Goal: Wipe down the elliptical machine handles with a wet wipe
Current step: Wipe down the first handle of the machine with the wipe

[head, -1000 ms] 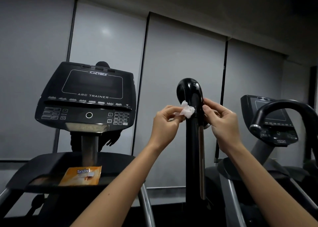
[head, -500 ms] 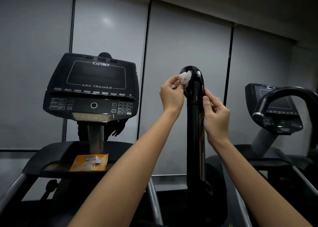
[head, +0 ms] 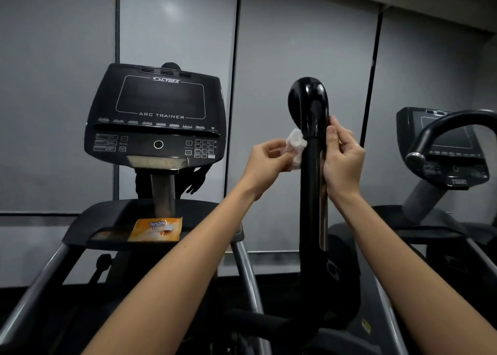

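Note:
A glossy black upright handle (head: 312, 150) of the elliptical rises in the middle, ending in a rounded curved top. My left hand (head: 265, 161) pinches a crumpled white wet wipe (head: 295, 147) and holds it against the handle's left side, just below the curved top. My right hand (head: 343, 161) grips the handle from the right at the same height, thumb along the front of the bar.
The machine's black console (head: 156, 118) stands to the left on a post. An orange wet-wipe packet (head: 156, 229) lies on the shelf below it. A second machine with a curved handle (head: 441, 131) stands at the right. Grey wall panels fill the background.
My left hand has brought the wipe down from the handle's curved top to the bar's left side just below it. My right hand keeps its hold on the bar.

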### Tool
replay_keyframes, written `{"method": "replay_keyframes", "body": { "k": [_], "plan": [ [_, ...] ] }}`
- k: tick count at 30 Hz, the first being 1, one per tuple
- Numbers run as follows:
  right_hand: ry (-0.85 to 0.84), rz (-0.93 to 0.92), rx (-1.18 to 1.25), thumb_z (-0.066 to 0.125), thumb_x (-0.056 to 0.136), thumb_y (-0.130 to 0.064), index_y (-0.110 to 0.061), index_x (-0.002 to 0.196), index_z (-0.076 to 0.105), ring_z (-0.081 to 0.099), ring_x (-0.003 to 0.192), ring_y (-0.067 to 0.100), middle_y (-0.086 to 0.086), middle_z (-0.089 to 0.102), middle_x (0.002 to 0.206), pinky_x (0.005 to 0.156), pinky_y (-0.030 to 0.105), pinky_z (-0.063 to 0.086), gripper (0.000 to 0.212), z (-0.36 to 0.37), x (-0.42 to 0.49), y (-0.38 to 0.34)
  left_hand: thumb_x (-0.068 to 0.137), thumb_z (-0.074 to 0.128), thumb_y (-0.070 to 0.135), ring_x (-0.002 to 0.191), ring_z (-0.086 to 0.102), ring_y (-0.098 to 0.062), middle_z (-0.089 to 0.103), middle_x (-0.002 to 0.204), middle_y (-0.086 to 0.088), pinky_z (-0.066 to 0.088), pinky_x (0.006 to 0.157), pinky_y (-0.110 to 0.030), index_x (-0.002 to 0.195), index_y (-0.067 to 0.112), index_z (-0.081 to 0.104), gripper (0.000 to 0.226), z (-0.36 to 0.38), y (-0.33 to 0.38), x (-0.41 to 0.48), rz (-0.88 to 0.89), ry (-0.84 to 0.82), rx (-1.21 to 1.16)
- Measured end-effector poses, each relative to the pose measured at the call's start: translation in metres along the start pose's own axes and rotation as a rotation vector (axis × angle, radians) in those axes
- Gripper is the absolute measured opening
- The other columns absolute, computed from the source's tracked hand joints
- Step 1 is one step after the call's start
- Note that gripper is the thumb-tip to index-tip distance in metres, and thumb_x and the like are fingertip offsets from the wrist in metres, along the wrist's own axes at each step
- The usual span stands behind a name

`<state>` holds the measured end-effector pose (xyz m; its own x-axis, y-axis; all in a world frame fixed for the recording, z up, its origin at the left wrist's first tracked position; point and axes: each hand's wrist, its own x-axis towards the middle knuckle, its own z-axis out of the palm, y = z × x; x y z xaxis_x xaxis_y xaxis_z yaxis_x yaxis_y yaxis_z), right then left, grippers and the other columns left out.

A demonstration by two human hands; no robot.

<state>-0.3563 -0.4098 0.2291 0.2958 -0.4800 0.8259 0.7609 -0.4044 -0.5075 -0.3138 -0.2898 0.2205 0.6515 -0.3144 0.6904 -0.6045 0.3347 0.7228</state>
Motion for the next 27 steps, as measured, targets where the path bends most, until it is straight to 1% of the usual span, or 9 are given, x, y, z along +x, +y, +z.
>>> {"method": "replay_keyframes", "body": {
  "k": [3, 5, 8, 10, 13, 17, 19, 23, 27],
  "plan": [
    [-0.001, 0.022, -0.004, 0.047, 0.097, -0.015, -0.007, 0.127, 0.055, 0.058, 0.103, 0.001, -0.013, 0.057, 0.107, 0.093, 0.016, 0.046, 0.032, 0.001, -0.001, -0.001, 0.084, 0.066, 0.009, 0.07, 0.064, -0.008, 0.067, 0.081, -0.003, 0.056, 0.071, -0.024, 0.09, 0.011, 0.068, 0.006, 0.004, 0.0, -0.012, 0.106, 0.023, 0.078],
    [-0.005, 0.052, 0.029, 0.047, 0.097, -0.015, -0.007, 0.127, 0.055, 0.059, 0.108, 0.01, -0.016, 0.056, 0.106, 0.097, 0.024, 0.047, 0.032, 0.0, -0.002, -0.001, 0.083, 0.068, 0.01, 0.078, 0.065, -0.016, 0.068, 0.09, -0.006, 0.055, 0.078, -0.027, 0.098, 0.007, 0.07, 0.016, 0.011, 0.004, -0.012, 0.204, 0.111, 0.181],
    [-0.028, 0.094, 0.056, 0.05, 0.096, -0.012, -0.007, 0.126, 0.056, 0.06, 0.108, 0.017, -0.003, 0.06, 0.113, 0.097, 0.031, 0.049, 0.031, -0.002, -0.001, -0.001, 0.082, 0.068, 0.007, 0.083, 0.064, -0.021, 0.058, 0.088, -0.002, 0.055, 0.078, -0.028, 0.1, 0.005, 0.071, 0.018, 0.025, 0.02, -0.003, 0.37, 0.216, 0.357],
    [-0.038, 0.146, 0.114, 0.051, 0.095, -0.013, -0.007, 0.125, 0.058, 0.065, 0.098, 0.009, 0.011, 0.06, 0.122, 0.091, 0.026, 0.051, 0.031, -0.005, -0.001, -0.002, 0.083, 0.067, 0.006, 0.081, 0.062, -0.02, 0.054, 0.085, 0.002, 0.054, 0.077, -0.026, 0.097, 0.004, 0.072, 0.015, 0.028, 0.025, 0.003, 0.406, 0.247, 0.374],
    [-0.041, 0.207, 0.175, 0.052, 0.095, -0.012, -0.009, 0.124, 0.058, 0.067, 0.082, -0.003, 0.01, 0.061, 0.122, 0.077, 0.015, 0.052, 0.03, -0.008, -0.006, -0.007, 0.086, 0.064, 0.008, 0.078, 0.06, -0.015, 0.053, 0.084, 0.004, 0.05, 0.074, -0.015, 0.097, 0.003, 0.071, 0.015, 0.026, 0.015, -0.001, 0.382, 0.276, 0.347],
    [-0.04, 0.247, 0.196, 0.054, 0.093, -0.01, -0.009, 0.126, 0.056, 0.066, 0.075, -0.004, -0.01, 0.071, 0.091, 0.071, 0.012, 0.051, 0.033, -0.016, -0.023, -0.009, 0.089, 0.06, 0.009, 0.079, 0.063, -0.02, 0.056, 0.085, 0.0, 0.054, 0.074, -0.024, 0.1, 0.003, 0.07, 0.016, 0.019, -0.009, -0.022, 0.355, 0.214, 0.348],
    [-0.02, 0.26, 0.184, 0.056, 0.092, -0.011, -0.007, 0.126, 0.056, 0.065, 0.071, -0.005, -0.016, 0.069, 0.077, 0.068, 0.01, 0.05, 0.034, -0.021, -0.034, -0.006, 0.089, 0.06, 0.008, 0.075, 0.062, -0.015, 0.057, 0.086, 0.0, 0.053, 0.071, -0.022, 0.099, 0.004, 0.07, 0.015, 0.016, -0.024, -0.04, 0.35, 0.175, 0.343],
    [0.006, 0.292, 0.189, 0.056, 0.092, -0.012, -0.009, 0.121, 0.06, 0.06, 0.068, -0.002, 0.004, 0.073, 0.089, 0.066, 0.008, 0.049, 0.03, -0.03, -0.06, 0.004, 0.086, 0.063, 0.011, 0.076, 0.06, -0.008, 0.057, 0.086, 0.005, 0.054, 0.068, -0.021, 0.097, 0.008, 0.071, 0.014, 0.013, -0.05, -0.079, 0.361, 0.111, 0.352],
    [0.006, 0.326, 0.186, 0.055, 0.093, -0.013, -0.015, 0.119, 0.062, 0.064, 0.076, -0.002, -0.016, 0.07, 0.078, 0.071, 0.011, 0.05, 0.027, -0.033, -0.072, 0.008, 0.084, 0.058, 0.022, 0.08, 0.059, -0.008, 0.061, 0.088, -0.001, 0.054, 0.071, -0.023, 0.096, 0.007, 0.072, 0.024, 0.011, -0.05, -0.087, 0.483, 0.078, 0.485]
  ]
}}
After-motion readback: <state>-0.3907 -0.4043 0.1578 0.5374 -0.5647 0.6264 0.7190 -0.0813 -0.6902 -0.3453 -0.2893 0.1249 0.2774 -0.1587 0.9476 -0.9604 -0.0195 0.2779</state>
